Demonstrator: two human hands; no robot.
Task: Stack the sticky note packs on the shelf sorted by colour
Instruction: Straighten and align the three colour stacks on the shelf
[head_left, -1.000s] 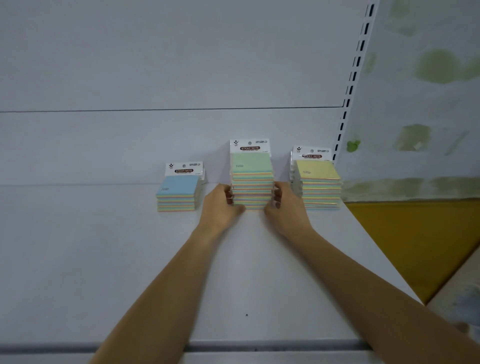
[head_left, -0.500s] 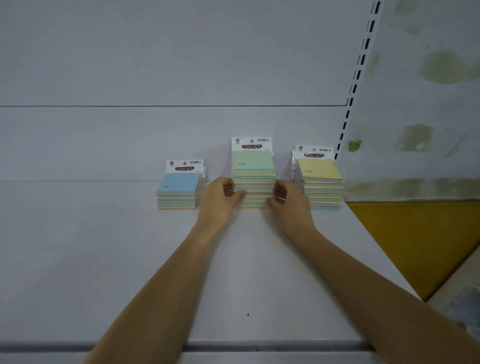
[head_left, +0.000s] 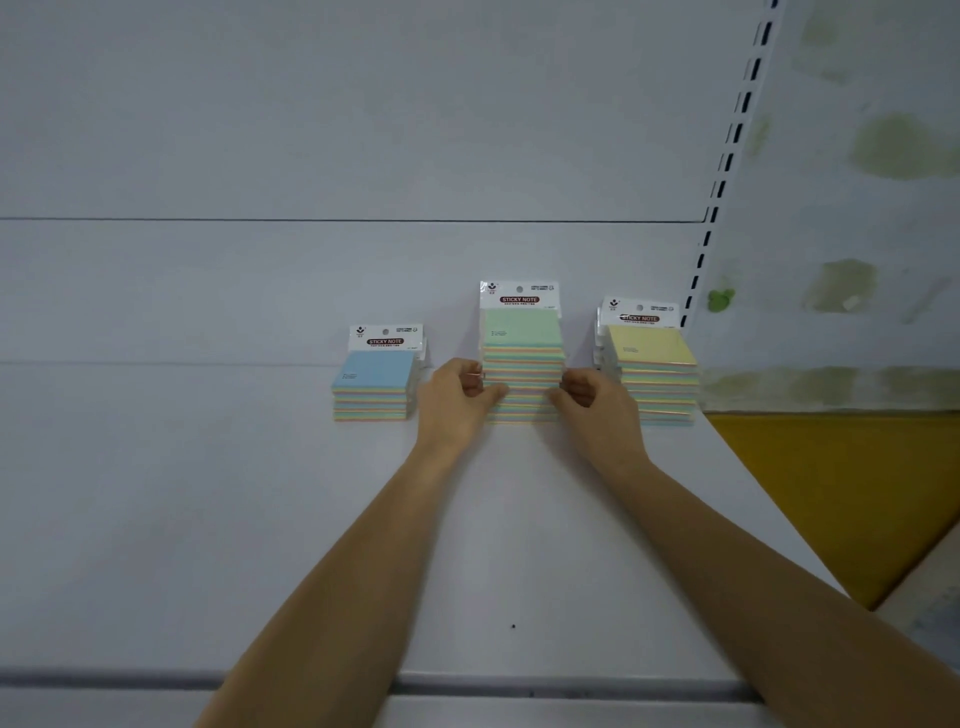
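While my left hand (head_left: 457, 402) and right hand (head_left: 597, 405) press the green stack (head_left: 522, 364) from both sides, it stands mid-shelf (head_left: 156, 519) at twelve o'clock. Blue stack (head_left: 375, 384) sits at nine, yellow stack (head_left: 655, 374) at three.

"STICKY NOTE" in white capitals on a dark red oval, on the white card header of the green-topped sticky note stack (head_left: 522, 332). Same "STICKY NOTE" oval on the white header of the blue-topped sticky note stack (head_left: 375, 376) and, blurrier, on the header of the yellow-topped sticky note stack (head_left: 652, 351). Small logo and fine print beside each header's hang hole; tiny print on top sheets: unreadable.
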